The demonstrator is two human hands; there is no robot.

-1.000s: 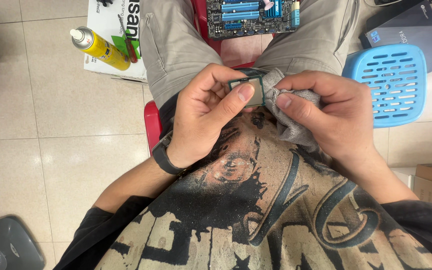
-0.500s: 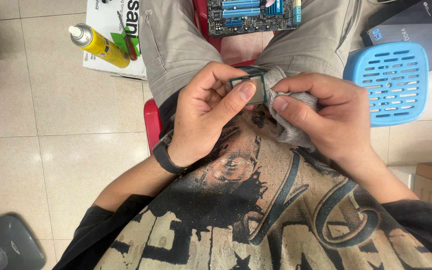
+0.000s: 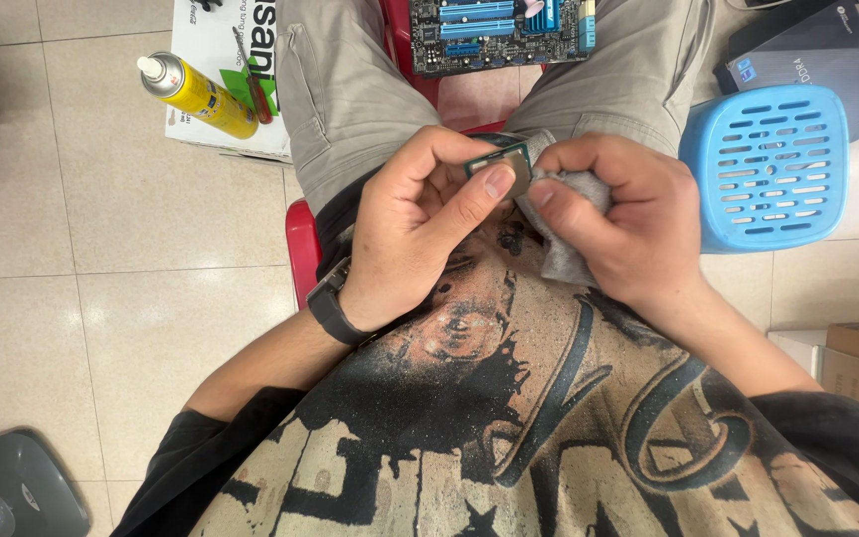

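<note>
Tiled floor below, left hand pinched a square chip, right hand beside it pressed a grey cloth against the chip.

A person sits on a red chair, looking down at their lap. The left hand, with a black watch on its wrist, pinches a small square processor chip between thumb and fingers. The right hand presses a grey cloth against the chip's edge. Above the knees lies a computer motherboard with blue slots. On the tiled floor to the left, a yellow spray can rests on a white printed box. To the right stands a blue slotted plastic stool, with a dark box behind it.
</note>
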